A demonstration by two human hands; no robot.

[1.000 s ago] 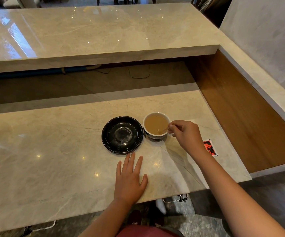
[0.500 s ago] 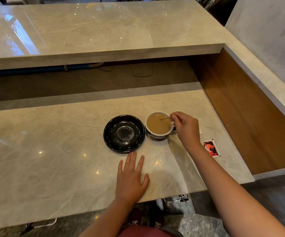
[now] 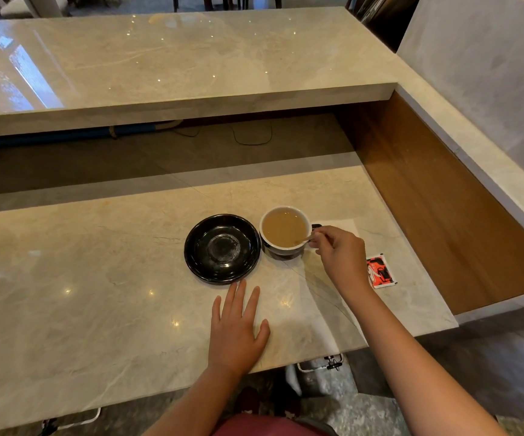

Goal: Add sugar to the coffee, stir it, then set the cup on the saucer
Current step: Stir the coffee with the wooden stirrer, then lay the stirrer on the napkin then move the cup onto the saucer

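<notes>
A white cup (image 3: 286, 230) full of light brown coffee stands on the marble counter, right beside a black saucer (image 3: 222, 248) that holds nothing. My right hand (image 3: 339, 254) is at the cup's right rim, pinching a thin stirrer (image 3: 302, 240) whose tip dips into the coffee at the near right. My left hand (image 3: 235, 330) lies flat on the counter with fingers spread, just in front of the saucer. A torn red sugar packet (image 3: 379, 270) lies to the right of my right wrist.
A white napkin (image 3: 342, 225) lies behind my right hand. The counter (image 3: 97, 294) ends at a near edge under my left wrist. A raised marble shelf (image 3: 176, 73) runs across the back, and a wooden side panel (image 3: 436, 196) stands at the right.
My right hand has swung the stirrer from the cup's far right side round to its near right side. The left hand, cup and saucer have stayed put.
</notes>
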